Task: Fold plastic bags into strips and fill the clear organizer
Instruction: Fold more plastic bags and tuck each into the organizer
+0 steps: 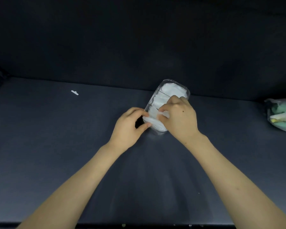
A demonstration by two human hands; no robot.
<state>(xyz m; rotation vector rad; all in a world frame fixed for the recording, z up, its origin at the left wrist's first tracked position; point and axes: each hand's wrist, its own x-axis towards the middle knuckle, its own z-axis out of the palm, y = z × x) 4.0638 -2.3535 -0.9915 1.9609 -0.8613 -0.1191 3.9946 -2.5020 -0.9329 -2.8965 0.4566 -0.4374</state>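
Trouble spot is the near compartment of the organizer (pixel 168 103), which sits mid-table, angled away to the right, its two far sections packed with white. The right hand (pixel 180 118) hangs over the near section, fingertips pinching the folded bag (pixel 155 124) and pressing it down. The left hand (pixel 130 125) curls thumb and fingers round the near left corner of the box; whether it also catches the strip's end, I cannot tell.

Risks now: that strip sits proud of the rim, and slick plastic likes to spring back, so letting go early could see it unfold and pop out. Push too hard and the light box may tip or skid on the table (pixel 56 146), or the divider could give and crowd the middle stack.

Room is generous. Bare dark surface lies open toward the body and out to the left, with only a small white scrap (pixel 74 92) far off there. The heap of bags (pixel 281 116) waits at the right edge, well apart, an easy reach across.
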